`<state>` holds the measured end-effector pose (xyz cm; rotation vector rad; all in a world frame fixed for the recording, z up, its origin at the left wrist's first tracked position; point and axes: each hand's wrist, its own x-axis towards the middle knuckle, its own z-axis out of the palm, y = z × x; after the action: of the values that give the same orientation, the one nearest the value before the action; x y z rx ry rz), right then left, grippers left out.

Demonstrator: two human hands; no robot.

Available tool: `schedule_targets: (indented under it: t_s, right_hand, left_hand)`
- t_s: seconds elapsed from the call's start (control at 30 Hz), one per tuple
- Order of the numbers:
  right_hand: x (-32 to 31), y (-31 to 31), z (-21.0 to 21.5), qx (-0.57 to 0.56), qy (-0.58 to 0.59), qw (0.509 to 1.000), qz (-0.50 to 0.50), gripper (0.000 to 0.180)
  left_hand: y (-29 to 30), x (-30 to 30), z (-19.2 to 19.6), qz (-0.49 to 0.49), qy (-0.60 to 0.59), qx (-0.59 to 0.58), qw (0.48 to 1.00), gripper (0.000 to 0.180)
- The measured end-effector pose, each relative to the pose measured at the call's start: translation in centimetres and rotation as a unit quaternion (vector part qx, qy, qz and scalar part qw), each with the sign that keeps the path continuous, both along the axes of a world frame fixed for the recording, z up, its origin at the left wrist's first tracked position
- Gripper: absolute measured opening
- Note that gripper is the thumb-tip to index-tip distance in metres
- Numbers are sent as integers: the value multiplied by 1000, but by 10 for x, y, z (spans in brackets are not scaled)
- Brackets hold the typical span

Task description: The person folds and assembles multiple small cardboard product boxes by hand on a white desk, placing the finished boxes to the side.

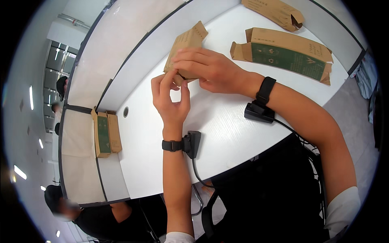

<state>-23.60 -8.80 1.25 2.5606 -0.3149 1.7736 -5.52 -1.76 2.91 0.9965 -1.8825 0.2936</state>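
Box (pixel 185 42) runs long-axis away from me toward the far surface (pixel 227 121); both hands closed on its near end (right hand (pixel 210 69) on top, left hand (pixel 172 95) pinching beneath).

Two hands on a brown carton at a white table.

Upper centre: the right hand (pixel 210 69) grips the carton (pixel 185 43) from above while the left hand (pixel 171 95) pinches its near end. Two more cartons (pixel 288 52) lie upper right, another (pixel 106 133) at left on the table (pixel 227 129).

Bright even overhead light, soft glare on the white table (pixel 227 121), strong fisheye bending, dark vignetted corners, sharp centre
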Motion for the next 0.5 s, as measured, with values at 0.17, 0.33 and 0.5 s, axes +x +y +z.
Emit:
schedule_targets:
  t_s: [0.17, 0.33, 0.5]
  right_hand:
    - [-1, 2, 1, -5, 5, 1000, -11, 67]
    - [1, 2, -2, -15, 12, 1000, -17, 67]
    - [1, 1, -3, -18, 16, 1000, -12, 65]
  left_hand:
    - [-1, 5, 1, -53, 81, 48, 994, 28]
    - [1, 8, 4, -35, 117, 113, 986, 16]
    - [1, 7, 4, -6, 130, 142, 981, 11]
